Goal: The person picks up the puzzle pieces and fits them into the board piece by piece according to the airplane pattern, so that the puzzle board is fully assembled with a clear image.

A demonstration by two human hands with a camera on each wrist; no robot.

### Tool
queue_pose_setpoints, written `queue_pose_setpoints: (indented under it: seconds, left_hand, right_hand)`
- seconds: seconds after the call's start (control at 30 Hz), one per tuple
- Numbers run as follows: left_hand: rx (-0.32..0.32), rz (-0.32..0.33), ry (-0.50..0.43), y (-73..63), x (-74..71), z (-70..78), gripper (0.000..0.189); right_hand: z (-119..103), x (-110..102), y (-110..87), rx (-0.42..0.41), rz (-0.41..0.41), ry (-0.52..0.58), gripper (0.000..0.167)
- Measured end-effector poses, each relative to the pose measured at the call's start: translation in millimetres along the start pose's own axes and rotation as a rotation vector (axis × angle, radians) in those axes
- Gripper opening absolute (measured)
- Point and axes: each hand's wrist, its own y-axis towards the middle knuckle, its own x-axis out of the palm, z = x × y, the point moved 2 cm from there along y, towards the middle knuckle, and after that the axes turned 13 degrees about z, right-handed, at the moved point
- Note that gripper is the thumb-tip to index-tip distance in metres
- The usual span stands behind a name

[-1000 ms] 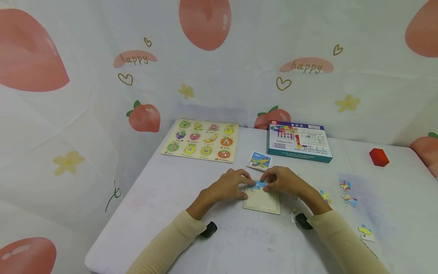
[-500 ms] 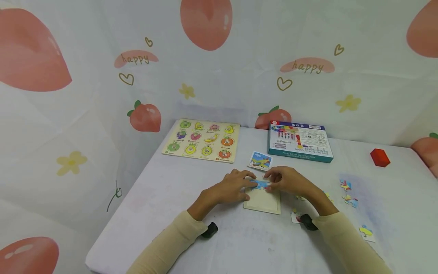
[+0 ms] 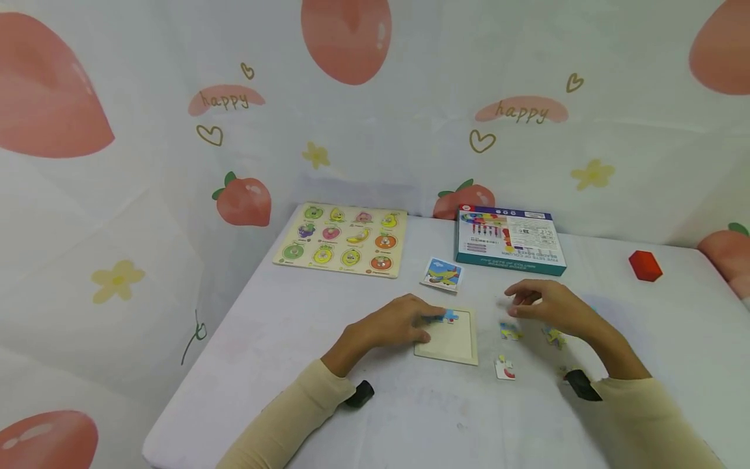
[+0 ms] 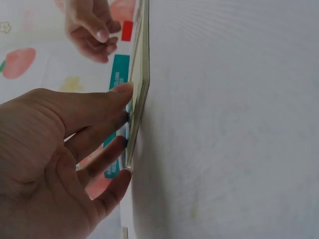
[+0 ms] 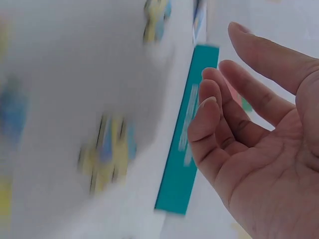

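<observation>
A square wooden puzzle tray [image 3: 448, 344] lies on the white table, with blue jigsaw pieces [image 3: 451, 315] set along its far edge. My left hand [image 3: 398, 322] rests on the tray's left side, index fingertip on the blue pieces; in the left wrist view its thumb and fingers [image 4: 112, 191] reach the tray's edge. To the right, my right hand [image 3: 551, 305] hovers over the table, fingers loosely bent and holding nothing. Below it are loose jigsaw pieces: a yellow-and-blue one [image 3: 510, 331], another yellow one [image 3: 553, 337] and a white-and-red one [image 3: 504, 369].
Behind the tray lies a small airplane picture card [image 3: 442, 274]. A fruit puzzle board [image 3: 342, 241] is at the back left and a teal-edged flat box [image 3: 508, 241] at the back. Farther right sits a red block [image 3: 645, 266]. A peach-print cloth hangs behind the table.
My right hand has left the blue pieces and moved right, above the loose pieces. My left hand stays on the tray, its index finger stretched farther over the blue pieces.
</observation>
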Motion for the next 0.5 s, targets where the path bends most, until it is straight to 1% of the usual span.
queue_pose_setpoints:
  seconds: [0.17,0.3,0.4,0.5]
  left_hand:
    - [0.013,0.002,0.008,5.1,-0.7,2.4,0.053]
    - [-0.002,-0.011,0.014,8.4,-2.0,4.6,0.053]
    - [-0.016,-0.016,-0.003,10.1,-2.1,4.0,0.053]
    - [-0.008,-0.017,-0.012,11.2,-1.8,2.8,0.054]
  right_hand:
    - [23.2,-22.2,-12.8,0.052,0.020,-0.041,0.050]
    - [44.9,-37.6,-20.8,0.082,0.034,-0.060,0.053]
    - [60.9,-47.5,-24.1,0.102,0.050,-0.082,0.054]
    - [74.4,-56.9,-26.4,0.116,0.065,-0.101,0.055]
